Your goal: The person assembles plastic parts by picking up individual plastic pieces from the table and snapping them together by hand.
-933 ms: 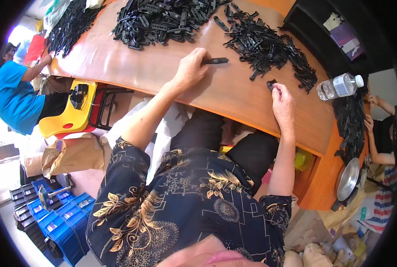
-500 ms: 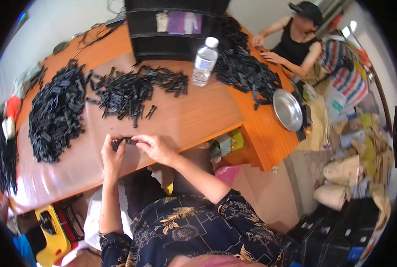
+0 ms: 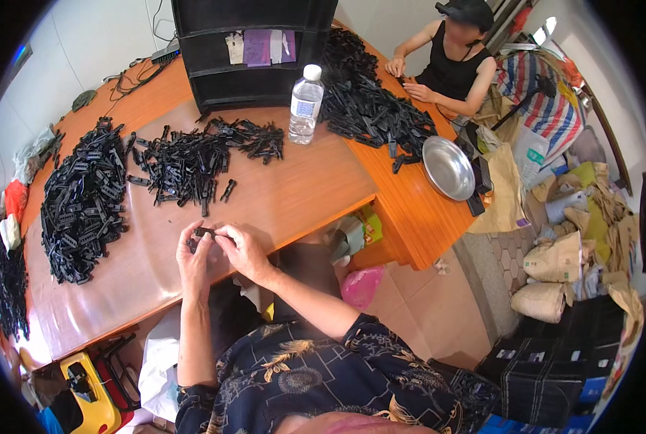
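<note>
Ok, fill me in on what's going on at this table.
The person's left hand and right hand hold a small black part between their fingertips, near the front edge of the table. Beyond lie a large pile and a looser pile of black pieces. At the right, a co-worker has both hands beside another black pile; what they hold is too small to tell.

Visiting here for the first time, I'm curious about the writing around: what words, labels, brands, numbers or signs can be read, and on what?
Nothing here is legible.
Label on the clear plastic bottle: too small to read.
Green print on the translucent bag: too blurred.
Purple slip on the black shelf: no readable text.
Pale tags on the dark stack, lower right: too small.
Held black part: no readable marking.
</note>
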`<state>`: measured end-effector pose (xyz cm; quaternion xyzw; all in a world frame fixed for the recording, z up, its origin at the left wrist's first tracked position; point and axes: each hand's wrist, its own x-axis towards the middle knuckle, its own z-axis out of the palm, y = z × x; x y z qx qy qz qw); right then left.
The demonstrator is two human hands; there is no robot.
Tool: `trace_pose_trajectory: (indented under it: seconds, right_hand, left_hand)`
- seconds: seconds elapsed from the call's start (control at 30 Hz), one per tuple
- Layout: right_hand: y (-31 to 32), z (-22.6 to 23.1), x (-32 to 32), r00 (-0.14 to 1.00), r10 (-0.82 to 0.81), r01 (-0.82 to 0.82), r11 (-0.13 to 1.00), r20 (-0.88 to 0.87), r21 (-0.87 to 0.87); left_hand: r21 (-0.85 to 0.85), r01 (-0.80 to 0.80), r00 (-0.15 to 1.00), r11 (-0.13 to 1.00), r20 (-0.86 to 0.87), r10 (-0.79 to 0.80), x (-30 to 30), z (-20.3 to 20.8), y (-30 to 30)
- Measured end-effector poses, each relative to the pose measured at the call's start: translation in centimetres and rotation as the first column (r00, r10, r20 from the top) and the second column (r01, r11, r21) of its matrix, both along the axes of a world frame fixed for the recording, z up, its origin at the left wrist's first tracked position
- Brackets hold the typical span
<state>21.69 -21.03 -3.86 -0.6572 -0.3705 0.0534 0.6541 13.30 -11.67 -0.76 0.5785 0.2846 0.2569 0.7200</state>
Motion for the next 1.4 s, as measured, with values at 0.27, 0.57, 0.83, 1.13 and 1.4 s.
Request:
trace_pose_trajectory:
  seconds: [0.27, 0.57, 0.83, 1.13, 1.4]
  right_hand:
    - [0.4, -1.0, 0.1, 0.992, 0.061, -0.062, 0.998, -0.111, -0.008]
    - [0.3, -0.5, -0.2, 0.991, -0.027, 0.022, 0.999, 0.133, 0.040]
    - [0.0, 0.4, -0.7, 0.996, 0.051, -0.051, 0.999, 0.075, -0.008]
    - [-0.2, 0.2, -0.7, 0.995, 0.040, -0.037, 0.999, 0.093, -0.038]
    - [-0.1, 0.0, -0.1, 0.994, 0.026, -0.027, 1.000, 0.106, 0.009]
  left_hand:
    - [-0.053, -0.037, 0.999, 0.998, 0.034, 0.039, 0.8, -1.1, -0.4]
    - [0.018, -0.076, 0.995, 0.997, 0.061, 0.075, 0.6, -1.4, -1.1]
    - [0.055, -0.103, 0.993, 0.993, 0.063, 0.100, 0.2, -2.0, -0.8]
    - [0.215, -0.126, 0.988, 0.968, 0.112, 0.104, 0.2, -3.0, -1.0]
    - [0.163, -0.124, 0.987, 0.979, 0.119, 0.105, 0.2, -2.9, -0.9]
